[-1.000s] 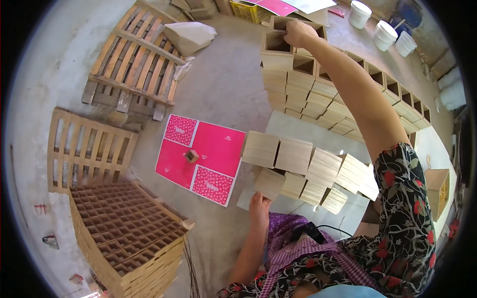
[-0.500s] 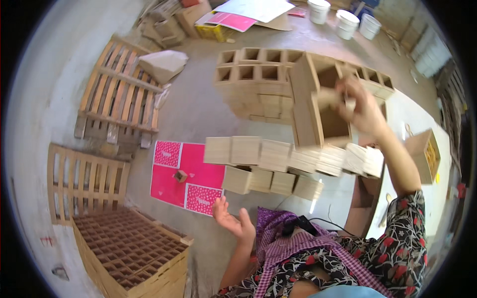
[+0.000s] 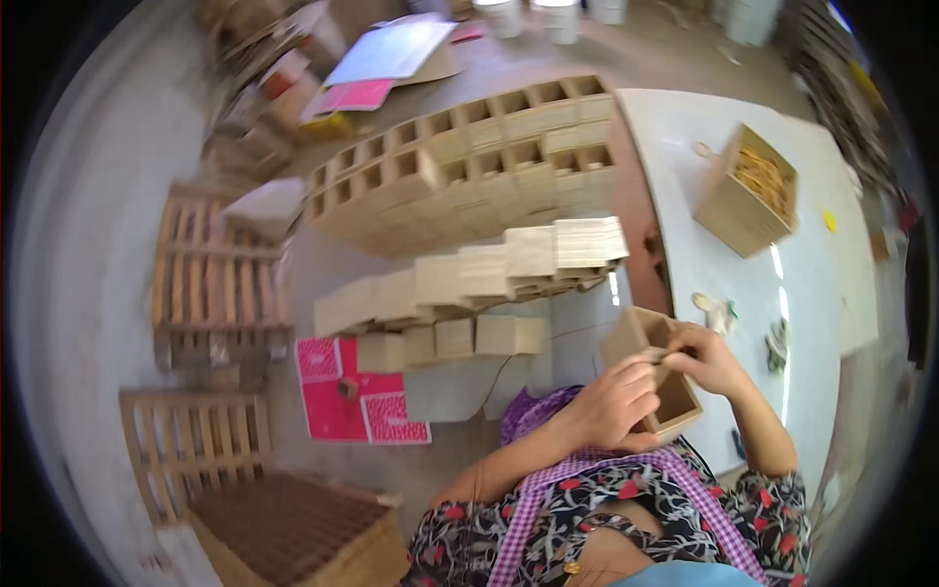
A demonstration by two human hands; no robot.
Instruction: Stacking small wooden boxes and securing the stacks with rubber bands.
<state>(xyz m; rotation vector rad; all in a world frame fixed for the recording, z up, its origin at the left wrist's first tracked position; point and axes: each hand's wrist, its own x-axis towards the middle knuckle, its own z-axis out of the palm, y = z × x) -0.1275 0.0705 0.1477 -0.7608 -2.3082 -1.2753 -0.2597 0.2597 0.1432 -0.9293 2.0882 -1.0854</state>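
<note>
Close in front of my body, at the edge of the white table, is an open wooden box with a divider across its middle. My left hand lies over the box's near left side, its fingers curled in at the divider. From the other side my right hand pinches the same divider, thumb and fingertips meeting close to the left fingertips. Beyond the box, stacked wooden blocks or boxes form a stepped row, with smaller ones in front. Whether anything small sits between my fingertips is hidden.
A long double row of open wooden boxes stands behind. On the white table are a wooden box of yellow bands, crumpled scraps and a dark tool. Pallets, a pink sheet and a compartmented stack are left.
The divided box has come down from above the rows to my body, carried by my right hand. My left hand, open before, is now on it. The view has swung right.
</note>
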